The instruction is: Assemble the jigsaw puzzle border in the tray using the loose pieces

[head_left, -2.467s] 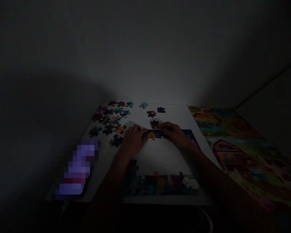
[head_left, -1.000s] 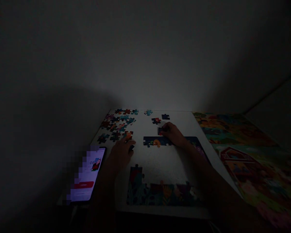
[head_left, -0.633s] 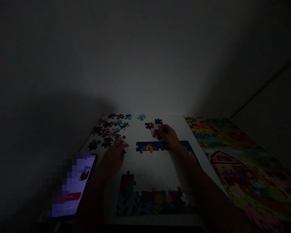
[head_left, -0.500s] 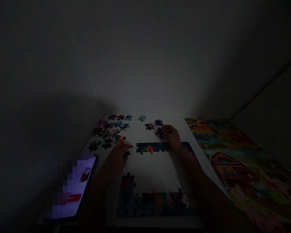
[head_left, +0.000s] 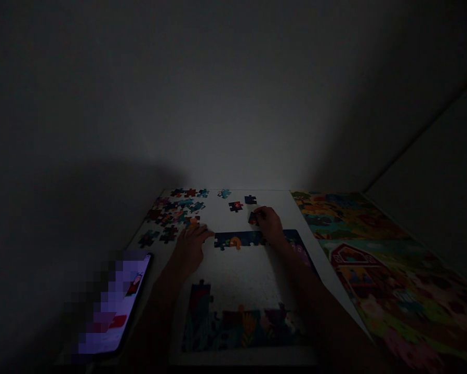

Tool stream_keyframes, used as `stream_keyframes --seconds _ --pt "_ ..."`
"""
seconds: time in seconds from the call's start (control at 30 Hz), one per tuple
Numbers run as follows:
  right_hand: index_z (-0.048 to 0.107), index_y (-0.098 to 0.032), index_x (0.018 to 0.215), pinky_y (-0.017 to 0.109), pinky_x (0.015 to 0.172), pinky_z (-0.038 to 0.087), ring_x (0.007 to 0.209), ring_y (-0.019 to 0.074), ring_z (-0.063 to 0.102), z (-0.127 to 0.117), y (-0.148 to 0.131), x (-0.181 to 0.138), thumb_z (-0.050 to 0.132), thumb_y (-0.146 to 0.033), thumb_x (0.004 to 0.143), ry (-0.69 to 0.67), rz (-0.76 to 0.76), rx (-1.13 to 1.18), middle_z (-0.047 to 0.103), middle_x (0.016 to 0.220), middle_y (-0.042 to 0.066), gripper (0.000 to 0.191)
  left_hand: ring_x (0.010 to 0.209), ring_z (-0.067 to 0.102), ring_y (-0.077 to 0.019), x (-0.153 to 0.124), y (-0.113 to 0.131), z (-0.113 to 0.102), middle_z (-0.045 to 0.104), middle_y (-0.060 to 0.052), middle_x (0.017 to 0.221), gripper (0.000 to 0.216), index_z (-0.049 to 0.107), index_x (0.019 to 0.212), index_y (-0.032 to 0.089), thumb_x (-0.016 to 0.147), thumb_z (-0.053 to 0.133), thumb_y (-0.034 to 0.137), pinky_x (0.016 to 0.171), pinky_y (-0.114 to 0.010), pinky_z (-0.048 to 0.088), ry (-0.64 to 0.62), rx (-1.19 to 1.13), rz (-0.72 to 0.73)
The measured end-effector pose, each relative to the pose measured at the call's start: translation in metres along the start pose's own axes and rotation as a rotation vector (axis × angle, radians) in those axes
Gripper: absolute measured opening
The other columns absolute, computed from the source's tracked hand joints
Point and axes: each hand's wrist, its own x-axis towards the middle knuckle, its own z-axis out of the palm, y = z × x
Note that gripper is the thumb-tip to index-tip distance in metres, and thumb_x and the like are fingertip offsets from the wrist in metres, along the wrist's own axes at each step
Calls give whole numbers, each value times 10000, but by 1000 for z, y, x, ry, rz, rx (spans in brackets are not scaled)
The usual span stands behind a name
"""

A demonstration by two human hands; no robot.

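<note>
The scene is very dark. My right hand (head_left: 270,224) pinches a dark puzzle piece (head_left: 252,218) just above a joined dark-blue strip of puzzle (head_left: 237,240) on the white board (head_left: 241,275). My left hand (head_left: 188,248) rests on the board left of that strip, fingers curled, next to the heap of loose pieces (head_left: 173,213); what it holds is hidden. A joined bottom row of the puzzle (head_left: 241,327) lies near me.
A lit phone (head_left: 114,306) lies at the board's left front corner. Two loose pieces (head_left: 236,206) lie at the back. A colourful picture sheet with a red barn (head_left: 373,259) spreads to the right. A bare wall rises behind.
Both hands left the blue strip. The right hand picked up a dark piece from behind it; the left hand moved left toward the loose pieces. The camera tilted up slightly.
</note>
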Motion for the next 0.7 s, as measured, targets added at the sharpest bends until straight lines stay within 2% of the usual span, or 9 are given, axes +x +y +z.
stream_keyframes --seconds 0.07,0.23,0.33,0.43,0.5,0.6,0.7 --pt "685 -174 944 302 872 448 933 184 612 -1 -2 0 479 -160 850 -6 -6 -26 681 983 79 227 1379 412 -283 8 -1 1 516 -86 1440 671 612 1269 244 731 364 -71 1110 -605 325 19 21 -34" --pt "705 -177 975 273 873 433 961 181 615 -7 -11 -2 477 -153 881 -40 5 -95 694 1009 75 247 1356 445 -223 23 -2 4 541 -94 1411 530 600 1277 222 847 380 5 1119 -437 372 74 38 -18" --pt "713 -181 999 265 867 428 971 184 619 -9 -15 -3 473 -157 896 -59 11 -133 699 1026 73 262 1333 463 -247 38 8 3 563 -102 1374 420 626 1241 222 898 425 84 1122 -445 361 78 62 -24" --pt "728 -182 992 265 853 422 958 193 625 -12 -19 -3 477 -157 898 -91 -3 -183 705 1020 80 269 1296 492 -229 72 33 1 591 -100 1327 354 623 1230 212 929 457 128 1123 -416 352 48 80 -29" --pt "736 -186 983 268 845 417 946 199 627 -13 -20 -3 474 -160 902 -113 -15 -223 705 1013 85 276 1181 573 -209 105 58 4 629 -93 1247 296 613 1226 213 966 471 212 1037 -391 440 20 82 -46" --pt "732 -186 987 269 833 409 936 202 624 -14 -21 -3 468 -160 906 -126 -28 -276 701 1006 89 278 1096 602 -232 155 96 12 614 -93 1224 326 589 1209 174 954 554 374 949 -469 491 -5 111 -101" --pt "726 -180 980 271 822 399 927 202 616 -16 -22 -4 469 -140 895 -144 -46 -311 697 995 91 274 1126 580 -255 190 121 21 587 -103 1252 364 588 1194 160 933 581 414 953 -497 483 -34 164 -193"
